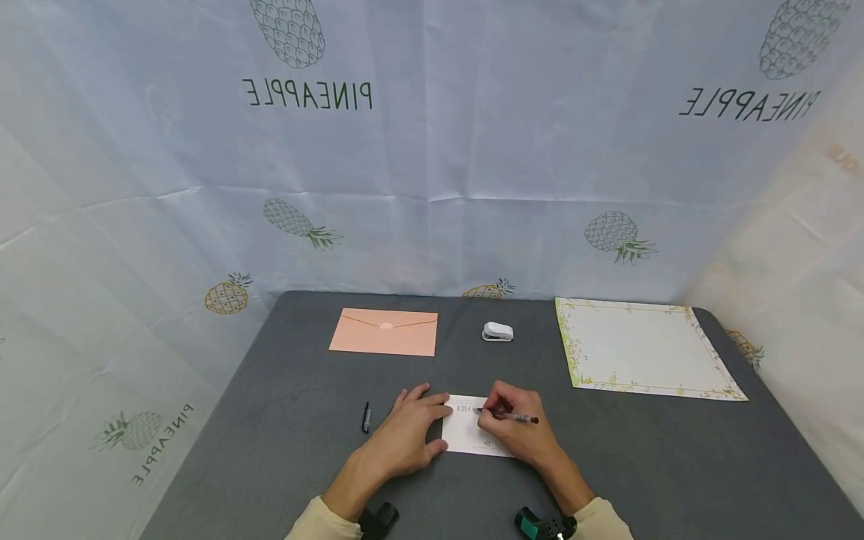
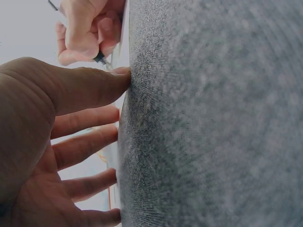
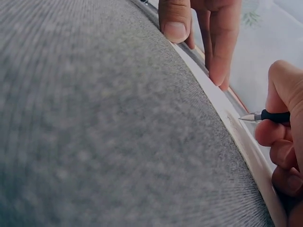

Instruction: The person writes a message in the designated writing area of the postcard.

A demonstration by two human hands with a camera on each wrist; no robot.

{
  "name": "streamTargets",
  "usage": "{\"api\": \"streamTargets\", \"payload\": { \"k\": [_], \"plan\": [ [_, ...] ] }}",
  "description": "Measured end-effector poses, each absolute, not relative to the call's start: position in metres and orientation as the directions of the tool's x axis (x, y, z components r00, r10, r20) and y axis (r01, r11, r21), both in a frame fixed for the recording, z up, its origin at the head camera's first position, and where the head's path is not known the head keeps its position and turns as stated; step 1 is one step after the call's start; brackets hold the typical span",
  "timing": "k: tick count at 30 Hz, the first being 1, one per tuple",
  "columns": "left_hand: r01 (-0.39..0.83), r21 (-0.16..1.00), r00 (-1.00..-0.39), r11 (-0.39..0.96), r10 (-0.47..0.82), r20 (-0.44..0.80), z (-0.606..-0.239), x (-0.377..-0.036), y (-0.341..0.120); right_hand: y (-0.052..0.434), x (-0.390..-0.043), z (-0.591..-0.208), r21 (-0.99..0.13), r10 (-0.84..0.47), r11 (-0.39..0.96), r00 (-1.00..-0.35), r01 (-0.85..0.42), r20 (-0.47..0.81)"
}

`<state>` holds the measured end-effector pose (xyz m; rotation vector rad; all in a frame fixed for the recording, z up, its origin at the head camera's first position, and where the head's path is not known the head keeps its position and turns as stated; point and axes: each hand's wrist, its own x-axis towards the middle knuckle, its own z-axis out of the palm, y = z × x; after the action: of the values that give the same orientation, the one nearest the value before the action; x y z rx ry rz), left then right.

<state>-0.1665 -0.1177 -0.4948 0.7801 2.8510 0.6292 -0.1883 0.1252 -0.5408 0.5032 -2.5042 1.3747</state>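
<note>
A small white card lies on the grey table near the front edge, with a little dark writing at its top left. My left hand rests flat beside it, straight fingers pressing the card's left edge; its fingers show against the table surface. My right hand pinches a black pen with a red end, its tip on the card by the writing. In the right wrist view the pen tip hovers just over the card's edge.
A pen cap lies left of my left hand. Farther back are a peach envelope, a small white stapler-like device and a floral-bordered sheet at the right. A pineapple-print cloth hangs behind.
</note>
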Motion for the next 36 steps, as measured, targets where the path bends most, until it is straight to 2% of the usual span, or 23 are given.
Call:
{"api": "streamTargets", "payload": {
  "k": [15,23,36],
  "plan": [
    [0.458,0.421,-0.861,0.783,0.509,-0.009,-0.4956,-0.1666,-0.1178,0.1266,-0.1881,-0.5413,-0.756,-0.175,0.502,-0.905,-0.421,0.388],
    [0.459,0.420,-0.860,0.783,0.510,-0.009,-0.4956,-0.1664,-0.1181,0.1298,-0.1853,-0.5406,-0.769,-0.109,0.504,-0.912,-0.394,0.396],
    [0.462,0.422,-0.860,0.781,0.511,-0.004,-0.4954,-0.1666,-0.1179,0.1292,-0.1849,-0.5395,-0.764,-0.140,0.521,-0.921,-0.380,0.362]
  ]
}}
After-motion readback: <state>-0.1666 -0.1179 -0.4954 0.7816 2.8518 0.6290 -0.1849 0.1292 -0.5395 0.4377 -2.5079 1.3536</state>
